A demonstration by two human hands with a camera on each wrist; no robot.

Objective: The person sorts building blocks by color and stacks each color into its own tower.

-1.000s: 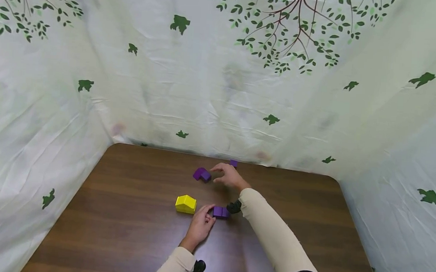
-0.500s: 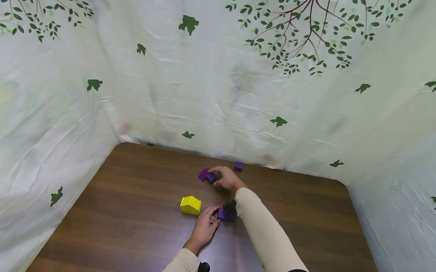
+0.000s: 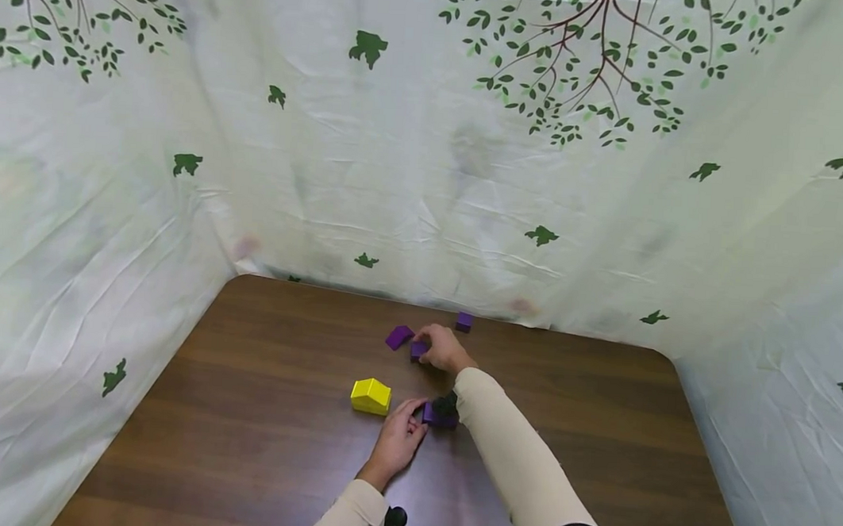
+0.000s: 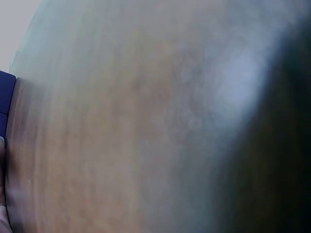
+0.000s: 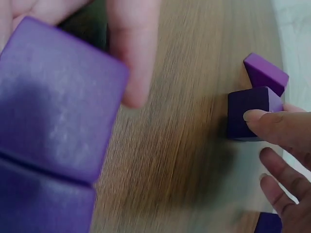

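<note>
In the head view my right hand (image 3: 442, 349) pinches a purple cube (image 3: 418, 352) low over the table. The right wrist view shows its thumb on one face of that cube (image 5: 247, 111). Just left of it lies a purple wedge-like block (image 3: 399, 337). My left hand (image 3: 394, 444) holds the left end of a pair of purple blocks (image 3: 440, 416), index finger and thumb on either side. The right wrist camera and sleeve partly cover that pair. Close up, the two purple blocks (image 5: 58, 102) sit side by side with a thin seam between them.
A yellow house-shaped block (image 3: 370, 396) stands left of the left hand. Another purple cube (image 3: 464, 322) sits near the far edge of the brown wooden table (image 3: 242, 412). Pale curtains (image 3: 397, 174) with printed leaves surround the table.
My right hand has reached the purple cube beside the wedge-like block, taken hold of it and drawn it slightly away. The left hand stays at the pair of blocks. The head view has shifted a little.
</note>
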